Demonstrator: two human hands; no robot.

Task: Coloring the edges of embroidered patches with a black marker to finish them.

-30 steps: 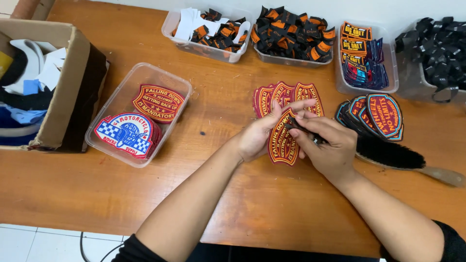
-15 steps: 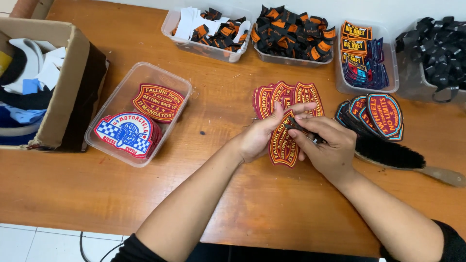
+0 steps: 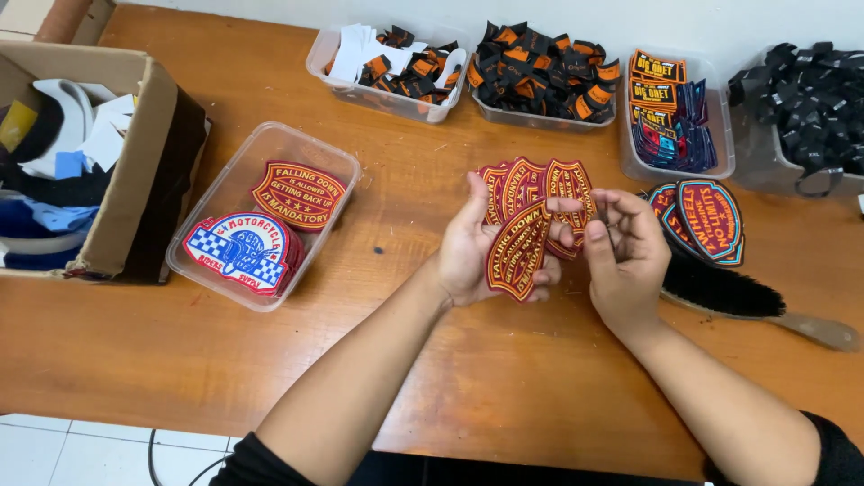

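Nearest the camera, both forearms reach up over the wooden desk [image 3: 270,360] and meet at its middle. The left hand [image 3: 477,247] is cupped, palm turned toward the right, with its fingers curled behind a shield-shaped red and orange patch [image 3: 519,249] and its thumb along the patch's near edge; it carries the patch just above the desk. The patch's long axis runs on a slant, from its point at the lower left up toward the upper right. The right hand [image 3: 625,256] stands just beside it, to the patch's right, half closed, its thumb and forefinger pinched at the patch's upper right end; whether they grip the cloth or only touch it I cannot tell. So the patch lies between the two hands, seated in the left one.

Just behind the hands, a fan of matching red patches [image 3: 531,180] lies flat on the desk. To the right rest a stack of blue-edged patches [image 3: 711,220] and a black brush [image 3: 720,288]. To the left sits a clear tray [image 3: 270,148] with more patches. Along the far edge stand bins of folded labels [image 3: 540,72].
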